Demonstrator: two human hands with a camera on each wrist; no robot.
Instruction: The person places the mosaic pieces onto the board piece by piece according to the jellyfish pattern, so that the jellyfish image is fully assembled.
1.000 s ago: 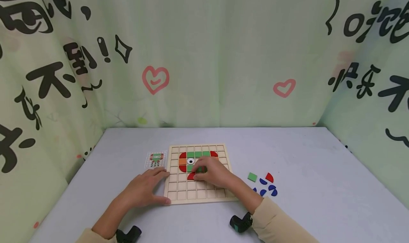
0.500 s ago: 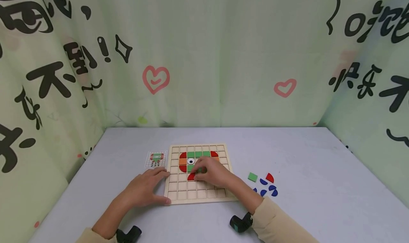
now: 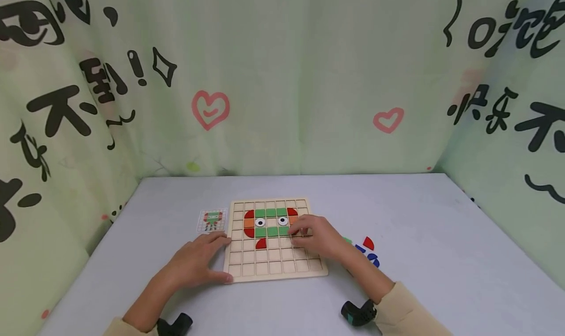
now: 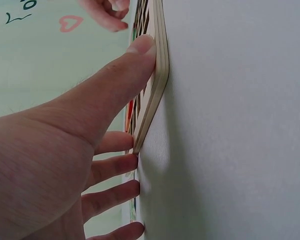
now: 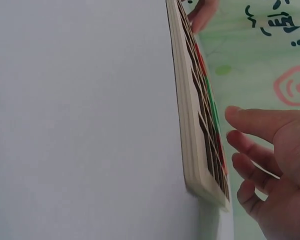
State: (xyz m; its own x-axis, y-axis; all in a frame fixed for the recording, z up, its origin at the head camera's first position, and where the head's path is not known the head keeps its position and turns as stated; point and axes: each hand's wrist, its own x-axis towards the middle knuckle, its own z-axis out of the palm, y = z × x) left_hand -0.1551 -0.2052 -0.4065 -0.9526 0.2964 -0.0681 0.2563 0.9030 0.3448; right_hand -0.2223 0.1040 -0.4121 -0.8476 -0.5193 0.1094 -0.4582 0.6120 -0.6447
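A wooden grid board (image 3: 275,268) lies on the table, bearing a head-like figure of green squares (image 3: 270,212), red quarter circles (image 3: 249,233), orange squares (image 3: 249,223) and two eye tiles (image 3: 260,222). Below this figure sits a single red quarter-circle piece (image 3: 261,244). My left hand (image 3: 196,258) rests at the board's left edge, its thumb (image 4: 132,57) on the near corner and its fingers spread along the side. Over the right part of the board hovers my right hand (image 3: 321,238), fingers loosely bent. The right wrist view shows nothing between its thumb (image 5: 250,120) and fingers.
A small picture card (image 3: 212,220) of a green and red figure lies left of the board. To the right are a loose red quarter circle (image 3: 368,243), several blue pieces (image 3: 372,256) and a partly hidden green square (image 3: 347,240). Printed curtains (image 3: 265,144) surround the table.
My right hand has let go of the red quarter circle and moved right, uncovering that piece and the second eye tile. My left hand stays at the board's edge. The head view has shifted slightly.
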